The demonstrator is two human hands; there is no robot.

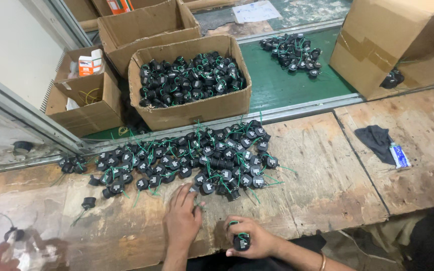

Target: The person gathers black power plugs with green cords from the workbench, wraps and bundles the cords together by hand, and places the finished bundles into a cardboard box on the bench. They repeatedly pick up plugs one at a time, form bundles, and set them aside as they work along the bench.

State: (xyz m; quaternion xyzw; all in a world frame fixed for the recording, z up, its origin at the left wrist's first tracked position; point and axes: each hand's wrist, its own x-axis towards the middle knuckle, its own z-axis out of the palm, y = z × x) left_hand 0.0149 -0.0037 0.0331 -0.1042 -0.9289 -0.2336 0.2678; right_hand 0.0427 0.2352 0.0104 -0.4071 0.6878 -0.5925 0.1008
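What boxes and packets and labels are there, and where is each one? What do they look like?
Open brown cardboard box: middle, behind the bench, full of black parts with green wires.
Closed brown box: top right, taped.
Small open brown box: left, holding an orange and white packet.
Empty open brown box: behind the full one.
Blue and white tube: right, beside a dark cloth.

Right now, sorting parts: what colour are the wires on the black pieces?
Green wires, clearest in the head view.

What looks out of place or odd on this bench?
Two black parts with green wires lie apart from the main pile at the bench's left. A dark cloth sits crumpled on the worn wooden bench.
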